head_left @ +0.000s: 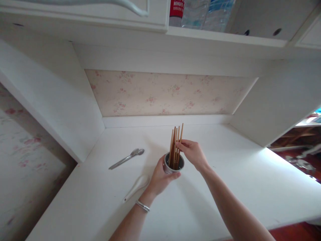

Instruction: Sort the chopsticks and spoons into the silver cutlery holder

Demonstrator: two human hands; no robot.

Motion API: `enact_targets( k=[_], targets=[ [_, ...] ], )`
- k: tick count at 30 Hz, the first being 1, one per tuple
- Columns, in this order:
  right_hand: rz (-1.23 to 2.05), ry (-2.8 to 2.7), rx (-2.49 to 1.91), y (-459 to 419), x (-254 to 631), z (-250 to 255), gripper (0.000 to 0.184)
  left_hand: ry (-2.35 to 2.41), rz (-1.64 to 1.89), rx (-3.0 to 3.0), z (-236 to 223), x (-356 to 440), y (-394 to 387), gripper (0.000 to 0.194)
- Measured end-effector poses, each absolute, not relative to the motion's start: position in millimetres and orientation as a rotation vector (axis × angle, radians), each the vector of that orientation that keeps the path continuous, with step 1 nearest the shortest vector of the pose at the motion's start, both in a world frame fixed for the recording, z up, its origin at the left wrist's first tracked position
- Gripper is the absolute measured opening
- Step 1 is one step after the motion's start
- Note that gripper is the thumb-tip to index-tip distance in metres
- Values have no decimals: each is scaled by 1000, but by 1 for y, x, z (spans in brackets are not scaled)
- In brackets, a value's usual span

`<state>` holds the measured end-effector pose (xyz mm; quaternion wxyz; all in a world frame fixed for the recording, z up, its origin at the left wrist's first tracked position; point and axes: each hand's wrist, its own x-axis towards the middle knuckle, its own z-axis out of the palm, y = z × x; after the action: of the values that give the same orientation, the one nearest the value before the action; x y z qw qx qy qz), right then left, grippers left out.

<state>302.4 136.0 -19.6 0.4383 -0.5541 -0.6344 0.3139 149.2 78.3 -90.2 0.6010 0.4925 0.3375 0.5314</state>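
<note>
My left hand (160,177) is wrapped round a metal cup (171,170), tilted so that its dark inside shows. Several wooden chopsticks (175,147) stand upright in the cup, their upper ends above its rim. The fingers of my right hand (192,150) pinch at the chopsticks on the right side of the bunch; how many they grip is hidden. Left of the cup lie metal spoons (126,159), side by side and overlapping. A white soup spoon (136,188) rests close to my left wrist, which wears a silver bangle.
A white countertop (240,177) lies under everything, with white side panels at left and right. Floral wallpaper (160,93) covers the back wall. Overhead is a white cabinet (100,16) with bottles (195,13) in its open section.
</note>
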Motion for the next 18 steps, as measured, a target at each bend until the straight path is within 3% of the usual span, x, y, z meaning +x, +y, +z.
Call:
enact_targets(
  k=[12, 15, 18],
  targets=[
    [828, -1611, -1470, 128, 305, -24, 42, 767, 1236, 1090, -96, 152, 80, 79],
    [608, -1514, -1475, 120, 303, -14, 45, 776, 1223, 1105, -92, 150, 79, 79],
    [197, -1505, -1383, 103, 292, 0, 35, 776, 1222, 1131, -87, 147, 77, 79]
  ],
)
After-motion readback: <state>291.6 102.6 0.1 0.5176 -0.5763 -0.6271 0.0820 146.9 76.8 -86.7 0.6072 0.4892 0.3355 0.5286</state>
